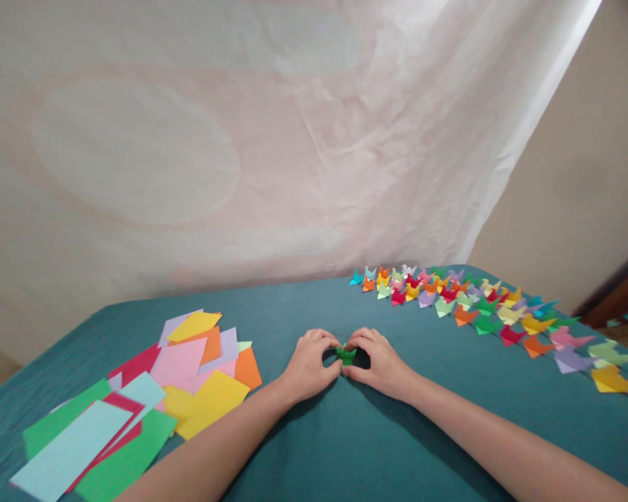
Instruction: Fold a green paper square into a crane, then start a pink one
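A small green folded paper point(347, 356) is between my two hands, low over the middle of the table. My left hand point(314, 362) pinches its left side between thumb and fingers. From the other side, my right hand point(377, 362) grips the right edge in the same way. Both thumbs are toward me and the fingertips curl over the far side. The fingers cover part of the paper, so its full shape is hidden.
Loose coloured paper sheets point(181, 361) lie in an overlapping pile on the left. Rows of small folded paper birds point(465, 316) stand along the right and back right. A dark green cloth point(303, 307) covers the table. Behind hangs a pale curtain point(272, 153).
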A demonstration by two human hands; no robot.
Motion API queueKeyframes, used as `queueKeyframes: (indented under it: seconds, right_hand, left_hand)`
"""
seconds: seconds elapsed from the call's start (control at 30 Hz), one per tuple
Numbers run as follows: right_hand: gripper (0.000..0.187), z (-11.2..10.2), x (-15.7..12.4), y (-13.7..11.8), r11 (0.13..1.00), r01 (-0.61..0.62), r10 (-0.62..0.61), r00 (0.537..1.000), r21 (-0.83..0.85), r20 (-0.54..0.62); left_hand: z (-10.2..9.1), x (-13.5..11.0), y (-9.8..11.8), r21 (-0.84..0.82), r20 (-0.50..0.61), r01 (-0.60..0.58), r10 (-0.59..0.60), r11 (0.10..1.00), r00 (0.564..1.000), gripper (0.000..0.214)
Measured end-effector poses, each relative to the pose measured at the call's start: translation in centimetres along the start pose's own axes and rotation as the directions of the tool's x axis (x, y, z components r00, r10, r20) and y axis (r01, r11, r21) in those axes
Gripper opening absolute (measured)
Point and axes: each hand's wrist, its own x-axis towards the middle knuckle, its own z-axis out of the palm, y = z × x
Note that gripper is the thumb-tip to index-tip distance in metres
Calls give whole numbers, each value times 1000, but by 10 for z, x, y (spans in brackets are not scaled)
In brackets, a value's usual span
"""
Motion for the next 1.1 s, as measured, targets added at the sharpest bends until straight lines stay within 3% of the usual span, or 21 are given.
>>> queueKeyframes:
  seconds: [0.2, 0.4, 0.83, 1.1]
  right_hand:
    - [49, -3, -1, -3, 999, 33, -33, 999, -33, 16]
    - [51, -4, -4, -1, 998, 38, -37, 999, 52, -6]
    - [8, -3, -3, 2, 977, 50, -35, 997, 208, -75]
    - [10, -3, -2, 1, 973, 47, -30, 996, 228, -80]
  left_hand:
    - [-2, 0, 0, -18, 3, -3, 3, 1000, 1000, 24]
    - [-4, 1, 0, -88, -16, -7, 6, 996, 1000, 28]
    - [-6, 3, 0, -150, -19, 7, -10, 989, 1000, 17]
    - [-5, 4, -2, -160, -46, 16, -23, 987, 999, 9]
